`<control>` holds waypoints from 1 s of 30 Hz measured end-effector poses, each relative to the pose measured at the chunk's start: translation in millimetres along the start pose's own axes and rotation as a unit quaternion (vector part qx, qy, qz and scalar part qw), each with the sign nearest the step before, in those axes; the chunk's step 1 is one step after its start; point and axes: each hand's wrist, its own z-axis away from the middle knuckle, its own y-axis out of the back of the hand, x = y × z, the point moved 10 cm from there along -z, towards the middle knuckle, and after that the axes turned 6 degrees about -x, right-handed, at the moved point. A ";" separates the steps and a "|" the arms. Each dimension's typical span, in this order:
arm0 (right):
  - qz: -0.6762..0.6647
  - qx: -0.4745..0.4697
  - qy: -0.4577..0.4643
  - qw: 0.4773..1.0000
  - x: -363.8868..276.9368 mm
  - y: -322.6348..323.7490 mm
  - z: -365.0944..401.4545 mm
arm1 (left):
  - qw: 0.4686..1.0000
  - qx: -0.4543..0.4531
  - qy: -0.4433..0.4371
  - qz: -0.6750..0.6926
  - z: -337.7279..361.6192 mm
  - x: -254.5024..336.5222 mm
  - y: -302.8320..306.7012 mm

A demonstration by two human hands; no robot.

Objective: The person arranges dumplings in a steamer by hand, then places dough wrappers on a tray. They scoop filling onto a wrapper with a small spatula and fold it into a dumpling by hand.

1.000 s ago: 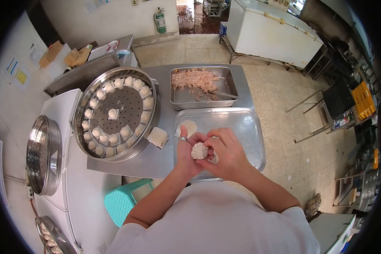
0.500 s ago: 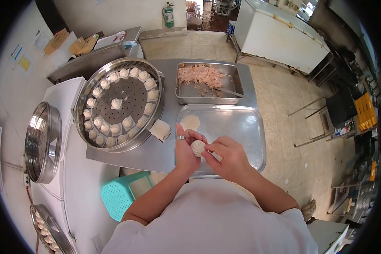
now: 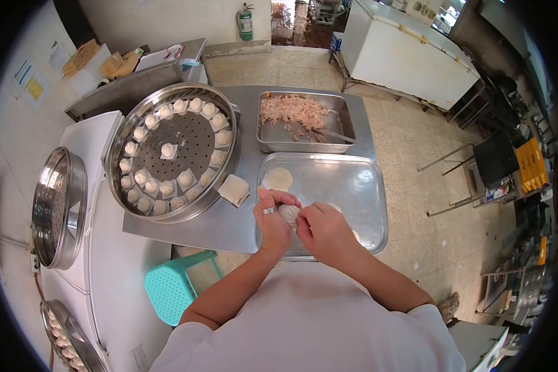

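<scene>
A pleated dough bun is cupped in my left hand, which wears a ring. The fingertips of my right hand pinch the bun's right side and partly cover it. Both hands are over the near part of a metal tray. A round dough wrapper lies on the tray, and more pale dough shows past my right hand. Left of the tray sits a stack of square papers. Beyond it a pan holds minced filling and a metal utensil.
A large round steamer tray with several buns on papers stands at the table's left. Other steamer trays are further left. A turquoise stool stands below the table's near edge. A white chest freezer is at the back right.
My right hand has turned and closed in over the bun, hiding more of it. The fingers of my left hand curl further around it. The view has shifted slightly.
</scene>
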 end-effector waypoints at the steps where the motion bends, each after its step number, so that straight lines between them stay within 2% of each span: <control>1: 0.014 0.003 0.003 1.000 -0.9 -2.1 0.7 | 1.000 0.007 0.016 0.020 0.0 -3.5 1.3; 5: -0.013 0.033 0.015 0.999 0.2 0.2 0.7 | 0.990 0.034 0.075 0.116 -2.6 -20.5 6.8; 9: -0.067 0.064 -0.026 0.995 6.9 16.8 1.4 | 0.981 0.021 0.109 0.160 -3.0 -20.8 4.0; 11: -0.063 0.044 -0.039 0.996 9.5 15.0 2.7 | 0.986 0.022 0.091 0.137 -3.0 -18.5 5.1; 15: -0.051 0.052 -0.007 0.997 9.8 0.4 2.6 | 0.996 0.015 0.025 0.089 -2.5 -16.1 2.9; 18: -0.013 0.067 0.003 0.998 10.6 -0.2 3.0 | 0.998 0.020 0.018 0.052 -2.3 -19.8 5.3; 21: 0.009 0.063 -0.012 0.998 16.2 -1.2 4.1 | 0.997 0.009 0.075 0.013 0.2 -28.0 -6.5; 23: -0.010 0.048 -0.031 0.998 27.1 -1.6 5.8 | 0.990 -0.035 0.129 -0.037 5.9 -30.0 -11.5; 24: -0.051 0.032 -0.051 0.997 33.6 -1.7 6.4 | 0.984 -0.057 0.156 -0.063 9.0 -32.6 -12.7; 27: -0.146 -0.013 -0.119 0.982 48.3 -3.6 9.3 | 0.978 -0.062 0.157 -0.120 12.0 -31.3 -8.7; 30: -0.170 -0.039 -0.182 0.968 55.9 -6.6 13.0 | 0.973 -0.088 -0.004 -0.211 8.2 -16.1 -13.5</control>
